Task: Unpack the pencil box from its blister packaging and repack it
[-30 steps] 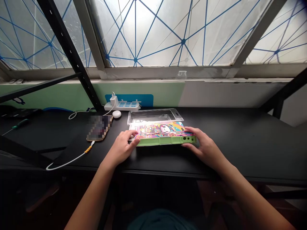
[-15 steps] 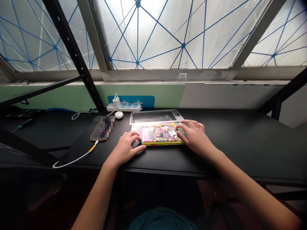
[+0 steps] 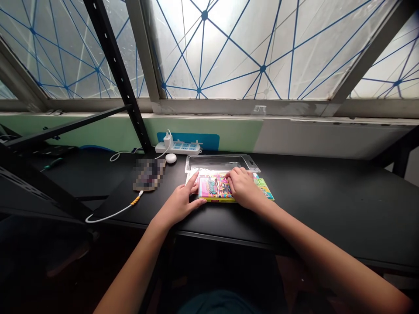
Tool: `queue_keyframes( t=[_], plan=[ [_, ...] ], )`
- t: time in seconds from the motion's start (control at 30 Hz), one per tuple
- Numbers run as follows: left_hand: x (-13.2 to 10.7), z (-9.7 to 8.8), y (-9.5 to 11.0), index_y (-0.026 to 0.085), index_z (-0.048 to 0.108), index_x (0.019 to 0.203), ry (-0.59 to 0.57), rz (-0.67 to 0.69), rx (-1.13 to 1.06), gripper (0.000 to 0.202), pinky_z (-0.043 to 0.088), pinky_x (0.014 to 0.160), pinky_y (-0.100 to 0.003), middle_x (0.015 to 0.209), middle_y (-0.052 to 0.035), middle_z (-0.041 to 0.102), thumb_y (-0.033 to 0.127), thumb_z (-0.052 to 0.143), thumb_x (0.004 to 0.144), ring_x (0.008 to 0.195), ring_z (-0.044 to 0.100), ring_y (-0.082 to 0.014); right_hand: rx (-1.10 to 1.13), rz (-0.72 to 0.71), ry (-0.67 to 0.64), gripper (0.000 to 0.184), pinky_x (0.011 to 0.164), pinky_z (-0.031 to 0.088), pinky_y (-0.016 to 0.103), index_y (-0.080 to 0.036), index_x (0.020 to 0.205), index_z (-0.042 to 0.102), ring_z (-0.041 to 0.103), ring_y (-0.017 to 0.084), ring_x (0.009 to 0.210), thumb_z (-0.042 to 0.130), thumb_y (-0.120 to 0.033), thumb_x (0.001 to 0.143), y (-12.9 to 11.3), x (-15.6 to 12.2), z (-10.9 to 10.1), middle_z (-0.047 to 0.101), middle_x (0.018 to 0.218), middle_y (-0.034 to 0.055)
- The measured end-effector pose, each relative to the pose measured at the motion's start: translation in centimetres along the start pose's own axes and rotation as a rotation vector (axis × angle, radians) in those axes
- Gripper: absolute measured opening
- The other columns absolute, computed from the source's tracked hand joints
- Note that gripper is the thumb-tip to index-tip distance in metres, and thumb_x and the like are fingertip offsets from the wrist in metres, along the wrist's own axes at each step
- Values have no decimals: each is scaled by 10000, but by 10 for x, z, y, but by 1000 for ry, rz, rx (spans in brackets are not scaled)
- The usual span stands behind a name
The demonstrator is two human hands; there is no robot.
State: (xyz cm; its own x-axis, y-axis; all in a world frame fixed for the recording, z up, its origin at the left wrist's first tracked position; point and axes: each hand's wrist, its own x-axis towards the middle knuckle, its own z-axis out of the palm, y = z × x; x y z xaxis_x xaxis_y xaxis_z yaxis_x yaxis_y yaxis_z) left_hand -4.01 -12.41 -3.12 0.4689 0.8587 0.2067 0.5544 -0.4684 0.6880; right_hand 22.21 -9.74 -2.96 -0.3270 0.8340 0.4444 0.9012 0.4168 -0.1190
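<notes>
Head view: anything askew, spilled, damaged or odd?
Nothing looks spilled or broken. One oddity: the phone on the left appears pixelated. The right hand partly covers the colorful box, so I can't rule out damage there.

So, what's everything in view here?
Desk: one, black, across the middle
Box: one, multicoloured, desk's middle
Tray: one, clear, behind box
Phone: one, colour unclear, left of box
Phone cable: one, white, at phone's near end
Round object: one, white, beside phone
Power strip: one, white, desk's back
Charger: one, white, on power strip
Tool: one, green-handled, far left
Frame bars: several, black, both sides
Windowpanes: several, pale with blue lines, top
Forearms: two, bare, lower picture
Left grip: one, bare, box's left end
Right grip: one, bare, on box's top
</notes>
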Motion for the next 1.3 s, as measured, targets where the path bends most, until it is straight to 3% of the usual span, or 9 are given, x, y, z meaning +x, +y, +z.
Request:
queue_keyframes(
  t=[0.3,0.47,0.57,0.67,0.73,0.83,0.93,1.1,1.3],
  plan=[
    [-1,-3,5,268,104,1638,2,-21,-12,793,401,1118,-402,1364,-63,672,500,517,1002,1389,517,-269,3,-14,332,177,864,428,428,-196,984,569,513,292,982,396,-158,987,-13,-4,-6,607,998,128],
    [-3,-9,5,308,554,1455,-12,0,-49,562,444,1079,-369,1423,-3,630,594,296,1046,1316,579,-284,25,-173,446,130,928,427,453,-213,1069,532,591,252,953,486,-152,965,-21,-34,-32,651,1010,87],
    [-3,-9,2,240,616,1405,-2,-19,-32,644,397,1134,-401,1439,-41,616,613,238,1041,1334,554,-301,104,-332,364,242,938,454,431,-227,1131,538,631,203,857,538,-93,930,-21,-58,-56,682,952,42],
    [-3,-10,1,235,598,1421,-9,-66,-46,634,398,1142,-413,1444,-50,611,622,285,1028,1352,539,-300,189,-399,190,222,901,493,407,-252,1106,591,656,215,911,594,-125,924,-5,-79,-74,701,1004,56],
    [-4,-10,2,260,603,1412,-13,-99,-51,596,431,1118,-398,1440,-38,615,637,432,983,1332,558,-301,219,-303,87,246,948,503,438,-288,1156,615,655,261,1068,665,-254,917,17,-89,-76,696,1169,77],
    [-4,-11,4,301,617,1389,-12,-128,-48,579,451,1103,-384,1446,-16,609,627,579,912,1327,566,-302,282,-7,-73,717,1071,460,536,-322,1462,466,509,360,1355,746,-496,826,57,-99,-67,472,1549,117],
    [-5,-11,3,319,599,1404,-21,-139,-24,613,444,1113,-389,1466,-13,592,610,649,867,1349,549,-310,327,186,-219,974,1145,390,576,-291,1566,355,399,411,1440,764,-613,742,85,-104,-56,381,1617,119],
    [-3,-9,1,272,446,1527,-40,-136,-26,696,386,1155,-407,1509,-51,545,622,548,934,1408,488,-305,394,228,-226,802,1191,315,592,-317,1497,501,364,414,1456,710,-627,787,90,-104,-53,487,1550,49],
    [-3,-9,-1,268,428,1528,-1,-68,-79,623,377,1154,-394,1557,-32,488,615,260,1039,1429,462,-276,441,274,-169,504,1189,367,497,-315,1244,733,446,316,1427,422,-613,981,84,-99,-51,640,1403,14]
  ],
)
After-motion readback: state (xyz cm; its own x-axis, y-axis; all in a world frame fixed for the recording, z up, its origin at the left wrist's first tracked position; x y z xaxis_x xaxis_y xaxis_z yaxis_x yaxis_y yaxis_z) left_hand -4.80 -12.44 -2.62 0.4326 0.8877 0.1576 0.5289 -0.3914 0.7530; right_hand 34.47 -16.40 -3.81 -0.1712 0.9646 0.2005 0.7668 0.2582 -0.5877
